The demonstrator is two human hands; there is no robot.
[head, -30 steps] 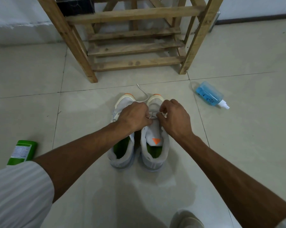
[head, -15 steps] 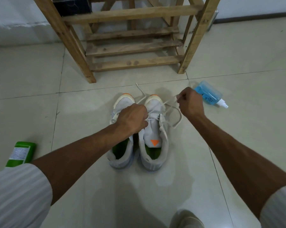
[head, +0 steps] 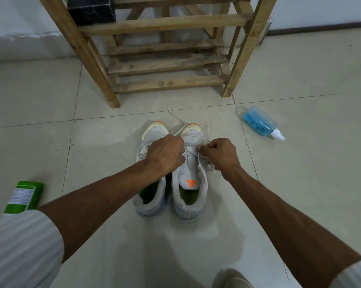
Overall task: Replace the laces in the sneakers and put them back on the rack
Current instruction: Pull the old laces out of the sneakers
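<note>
- Both sneakers stand side by side on the tiled floor (head: 300,183), toes pointing away toward the wooden rack (head: 169,23), which stands just beyond them.
- All the action is on the right-hand sneaker (head: 191,171). Its tongue is up and only the far eyelets look threaded.
- The left-hand sneaker (head: 154,132) sits touching it. No lace shows on what the arm leaves in view.
- The left hand (head: 165,154) is curled, knuckles up, at the left eyelet row. It looks to be holding the white lace (head: 176,118) there, though its fingertips are hidden.
- The right hand (head: 221,153) is curled too, thumb and forefinger pinching the lace at the right eyelet row.
- One loose lace end trails off past the toe onto the floor.
- My read: this is mid-threading on the first shoe, early in the job, with the near eyelets open and the second shoe and the racking not yet done.
- The next move calls for feeding the pinched end through the next eyelet toward the near side, then drawing both sides even without twisting.
- A blue spray bottle (head: 258,123) lies to the right, well apart. A green bottle (head: 24,196) lies near left. A black box (head: 91,9) sits up on the rack.
</note>
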